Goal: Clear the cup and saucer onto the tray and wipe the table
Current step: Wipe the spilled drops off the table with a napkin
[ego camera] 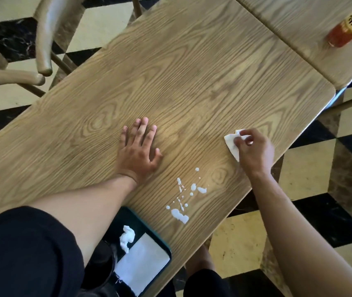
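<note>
My left hand [139,150] lies flat and open on the wooden table [181,71], fingers spread. My right hand [255,152] grips a folded white napkin [231,142] near the table's right edge, pressing it on the surface. White splashes of spilled liquid [180,215] dot the table between my arms, close to the near edge. A dark tray [162,243] sits at the near edge under my left arm, holding a crumpled white tissue [127,236] and a flat white napkin [143,266]. A dark object lies on the tray, partly hidden by my sleeve. No cup or saucer is clearly visible.
A second wooden table [312,35] joins at the upper right, with a red-and-yellow bottle [346,26] lying on it. A wooden chair [42,39] stands at the upper left. Checkered floor tiles surround the tables.
</note>
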`<state>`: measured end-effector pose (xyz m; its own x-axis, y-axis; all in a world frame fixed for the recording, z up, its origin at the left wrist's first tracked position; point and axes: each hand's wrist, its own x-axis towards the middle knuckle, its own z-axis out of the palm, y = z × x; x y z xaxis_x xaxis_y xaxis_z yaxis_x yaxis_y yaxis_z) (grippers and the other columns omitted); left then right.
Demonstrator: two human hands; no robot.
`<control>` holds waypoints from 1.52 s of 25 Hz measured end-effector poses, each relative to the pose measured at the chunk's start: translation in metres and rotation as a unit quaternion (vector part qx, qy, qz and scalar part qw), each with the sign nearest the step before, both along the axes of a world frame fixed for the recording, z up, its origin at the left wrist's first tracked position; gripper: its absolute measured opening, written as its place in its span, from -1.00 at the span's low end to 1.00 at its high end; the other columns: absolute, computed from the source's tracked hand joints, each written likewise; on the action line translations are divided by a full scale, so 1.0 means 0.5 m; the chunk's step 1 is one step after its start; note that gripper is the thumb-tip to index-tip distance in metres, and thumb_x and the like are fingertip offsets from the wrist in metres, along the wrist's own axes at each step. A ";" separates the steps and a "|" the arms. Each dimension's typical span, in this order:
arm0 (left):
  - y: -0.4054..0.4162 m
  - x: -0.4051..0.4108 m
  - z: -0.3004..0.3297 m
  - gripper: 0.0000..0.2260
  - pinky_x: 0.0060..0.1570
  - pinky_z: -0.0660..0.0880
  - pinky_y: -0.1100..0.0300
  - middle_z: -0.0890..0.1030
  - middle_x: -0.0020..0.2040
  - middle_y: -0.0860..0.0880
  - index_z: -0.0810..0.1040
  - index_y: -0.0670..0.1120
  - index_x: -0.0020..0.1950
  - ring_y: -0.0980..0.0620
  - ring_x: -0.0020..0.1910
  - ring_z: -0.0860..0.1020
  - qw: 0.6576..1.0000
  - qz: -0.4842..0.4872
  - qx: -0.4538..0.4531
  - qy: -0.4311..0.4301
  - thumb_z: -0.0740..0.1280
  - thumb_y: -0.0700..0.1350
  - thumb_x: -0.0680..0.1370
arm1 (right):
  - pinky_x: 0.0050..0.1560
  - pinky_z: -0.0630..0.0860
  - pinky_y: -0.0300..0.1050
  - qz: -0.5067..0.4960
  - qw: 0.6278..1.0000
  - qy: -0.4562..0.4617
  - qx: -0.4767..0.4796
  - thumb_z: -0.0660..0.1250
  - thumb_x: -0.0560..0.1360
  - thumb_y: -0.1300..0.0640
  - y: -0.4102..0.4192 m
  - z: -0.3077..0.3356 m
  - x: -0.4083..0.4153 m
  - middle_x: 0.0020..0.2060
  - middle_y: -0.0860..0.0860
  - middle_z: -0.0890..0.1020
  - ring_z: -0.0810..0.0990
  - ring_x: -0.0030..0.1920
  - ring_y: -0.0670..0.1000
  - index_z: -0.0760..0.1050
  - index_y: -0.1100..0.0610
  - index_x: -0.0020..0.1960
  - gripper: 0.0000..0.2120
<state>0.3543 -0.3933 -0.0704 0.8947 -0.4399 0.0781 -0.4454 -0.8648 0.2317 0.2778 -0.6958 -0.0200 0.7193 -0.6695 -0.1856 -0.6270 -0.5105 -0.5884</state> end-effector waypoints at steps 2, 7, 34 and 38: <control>0.002 0.000 -0.002 -0.39 0.59 0.03 -0.24 0.25 0.63 -0.18 0.38 -0.12 0.57 -0.15 0.64 0.15 1.000 0.000 0.003 0.001 0.16 0.11 0.56 | -0.08 0.40 -0.16 -0.004 1.000 0.019 -0.001 0.40 0.53 0.07 0.011 0.000 0.042 -0.11 -0.02 0.69 0.63 -0.07 0.03 0.65 0.00 0.05 -0.88; -0.001 0.000 0.000 -0.39 0.56 0.10 -0.29 0.28 0.61 -0.21 0.41 -0.16 0.55 -0.19 0.62 0.20 1.000 0.000 -0.004 -0.007 0.17 0.09 0.54 | -0.12 0.44 -0.22 0.145 0.989 0.031 0.001 0.44 0.52 0.09 0.115 0.013 -0.018 -0.23 -0.12 0.66 0.60 -0.20 -0.09 0.69 -0.01 0.03 -0.90; 0.001 -0.004 0.013 -0.39 0.60 -0.02 -0.23 0.18 0.66 -0.18 0.32 -0.14 0.60 -0.14 0.66 0.09 0.999 -0.005 0.003 0.043 0.14 0.11 0.59 | -0.06 0.46 -0.42 0.244 0.968 -0.018 0.053 0.46 0.51 0.30 0.191 0.013 -0.197 -0.09 -0.07 0.61 0.58 -0.13 -0.16 0.68 0.13 0.03 -0.86; -0.001 -0.001 0.012 -0.37 0.60 -0.03 -0.23 0.19 0.65 -0.18 0.33 -0.13 0.60 -0.13 0.65 0.10 0.999 0.003 -0.003 0.047 0.12 0.12 0.57 | -0.10 0.36 -0.49 0.072 0.996 -0.006 0.053 0.43 0.52 0.26 0.153 0.004 -0.111 -0.13 -0.06 0.58 0.56 -0.10 -0.06 0.66 0.11 0.01 -0.89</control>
